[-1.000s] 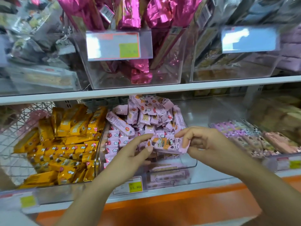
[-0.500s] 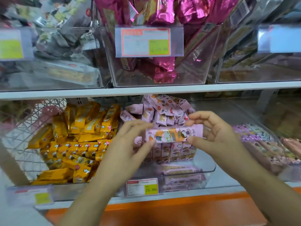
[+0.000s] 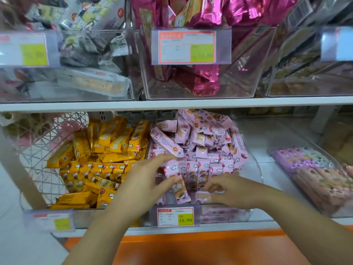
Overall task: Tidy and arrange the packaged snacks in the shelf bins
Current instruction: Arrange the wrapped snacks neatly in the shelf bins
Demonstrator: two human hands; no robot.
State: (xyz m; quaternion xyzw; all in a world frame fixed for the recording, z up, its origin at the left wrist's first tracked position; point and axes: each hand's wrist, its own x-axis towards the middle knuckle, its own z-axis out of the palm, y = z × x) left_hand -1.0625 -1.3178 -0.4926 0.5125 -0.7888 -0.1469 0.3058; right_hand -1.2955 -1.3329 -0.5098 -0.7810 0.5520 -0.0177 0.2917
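Note:
A clear middle bin (image 3: 256,169) on the lower shelf holds a heap of pink snack packs (image 3: 202,134) at the back and a standing row of them (image 3: 206,171) at the front. My left hand (image 3: 145,182) reaches into the left front of this bin, with thumb and fingers closed around one tilted pink snack pack (image 3: 178,188) at the left end of the row. My right hand (image 3: 231,190) is low at the right front of the bin. Its curled fingertips touch the bottoms of the row's packs, and blur hides whether it grips one.
A bin of yellow snack packs (image 3: 99,161) sits to the left, beside a white wire basket (image 3: 38,150). A bin of purple and pink packs (image 3: 313,175) is to the right. Upper-shelf bins (image 3: 191,77) hold magenta packs. Price tags (image 3: 175,217) hang on the bin fronts.
The pink pack that both hands held level above the bin has come down into the front row, tilted upright. Both hands dropped lower into the bin, and the right hand let go of it.

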